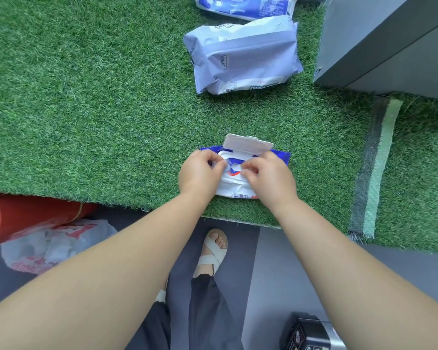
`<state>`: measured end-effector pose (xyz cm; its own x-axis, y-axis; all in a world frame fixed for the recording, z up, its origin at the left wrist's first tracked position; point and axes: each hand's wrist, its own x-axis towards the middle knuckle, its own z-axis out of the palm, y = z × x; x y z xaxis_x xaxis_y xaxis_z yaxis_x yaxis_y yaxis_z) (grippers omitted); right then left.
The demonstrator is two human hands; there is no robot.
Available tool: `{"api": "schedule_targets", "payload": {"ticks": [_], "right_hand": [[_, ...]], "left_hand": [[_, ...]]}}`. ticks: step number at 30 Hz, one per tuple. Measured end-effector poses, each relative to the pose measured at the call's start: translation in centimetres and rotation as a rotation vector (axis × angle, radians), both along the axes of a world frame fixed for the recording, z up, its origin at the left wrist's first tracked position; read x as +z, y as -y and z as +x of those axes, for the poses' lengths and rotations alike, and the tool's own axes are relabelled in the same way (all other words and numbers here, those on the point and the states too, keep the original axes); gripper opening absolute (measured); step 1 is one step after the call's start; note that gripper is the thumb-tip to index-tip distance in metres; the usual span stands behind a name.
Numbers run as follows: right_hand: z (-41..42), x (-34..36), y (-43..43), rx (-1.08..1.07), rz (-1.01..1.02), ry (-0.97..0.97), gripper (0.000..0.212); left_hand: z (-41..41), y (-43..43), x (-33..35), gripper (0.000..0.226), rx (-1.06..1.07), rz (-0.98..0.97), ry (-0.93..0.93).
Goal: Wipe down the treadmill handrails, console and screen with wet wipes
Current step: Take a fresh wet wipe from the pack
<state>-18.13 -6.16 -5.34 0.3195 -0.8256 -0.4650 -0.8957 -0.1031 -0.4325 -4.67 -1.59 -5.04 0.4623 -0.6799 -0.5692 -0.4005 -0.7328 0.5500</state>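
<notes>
On the turf table [86, 122], wipe pack [234, 192] sits directly under both grips, long axis left-right, lid [248, 145] flipped open just beyond them. Equally near: left hand [200, 173] and right hand [268, 178] each pinch the pack at its opening.

Both arms outstretched, left hand [200, 173] and right hand [269, 179] nearly touching, fingers curled

Indoor gym-like floor: artificial turf mat [86, 97] over grey flooring [288, 261], grey machine casing [390, 46] alongside.
</notes>
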Motion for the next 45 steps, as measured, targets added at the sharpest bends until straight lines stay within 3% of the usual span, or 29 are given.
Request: {"api": "schedule_targets", "payload": {"ticks": [6,10,15,19,21,23,26,27,30,33,35,38,42,43,45], "right_hand": [[1.8,0.0,0.2,0.007,-0.053,-0.164,0.027],[2.4,0.1,0.8,0.143,-0.039,-0.198,0.022],[1.2,0.7,1.2,0.209,-0.06,0.205,0.01],[0.3,2.1,1.2,-0.214,0.226,0.479,0.016],[0.1,2.1,1.0,-0.346,0.316,0.527,0.018],[-0.2,1.9,0.9,-0.236,0.319,0.431,0.011],[-0.2,1.6,0.8,0.137,0.167,0.131,0.027],[-0.1,1.6,0.9,0.157,0.121,0.094,0.025],[0.3,2.1,0.9,-0.164,0.266,0.283,0.013],[0.0,3.0,1.1,-0.639,0.538,0.683,0.015],[-0.2,3.2,1.3,-0.83,0.671,0.861,0.018],[-0.1,3.2,1.4,-0.784,0.635,0.788,0.02],[0.1,2.9,1.3,-0.694,0.503,0.742,0.018],[0.1,2.9,1.3,-0.684,0.492,0.747,0.017],[-0.1,3.0,1.2,-0.676,0.487,0.769,0.017]], "left_hand": [[-0.1,-0.5,0.2,0.007,-0.032,-0.013,-0.02],[-0.2,-0.7,0.0,0.007,-0.032,-0.021,0.001],[0.1,-0.7,0.1,0.012,0.014,-0.035,0.037],[0.3,-0.8,0.3,0.014,0.001,-0.027,0.044],[0.2,-0.9,0.4,0.013,-0.013,-0.029,0.048],[0.1,-1.0,0.5,0.013,-0.029,-0.02,0.052],[-0.1,-1.1,0.7,0.013,-0.036,-0.012,0.051],[-0.2,-1.1,0.7,0.013,-0.035,-0.02,0.049],[-0.3,-1.3,0.8,0.013,-0.043,-0.034,0.056],[-0.2,-1.4,0.7,0.013,-0.068,-0.023,0.061],[-0.2,-1.5,0.6,0.014,-0.09,-0.01,0.067],[-0.4,-1.6,0.6,0.023,-0.084,-0.089,0.029],[-1.2,-1.6,1.7,0.066,-0.109,-0.209,-0.082],[-1.2,-1.6,1.8,0.067,-0.083,-0.219,-0.134],[-1.1,-1.4,1.8,0.049,-0.032,-0.245,-0.237]]}}
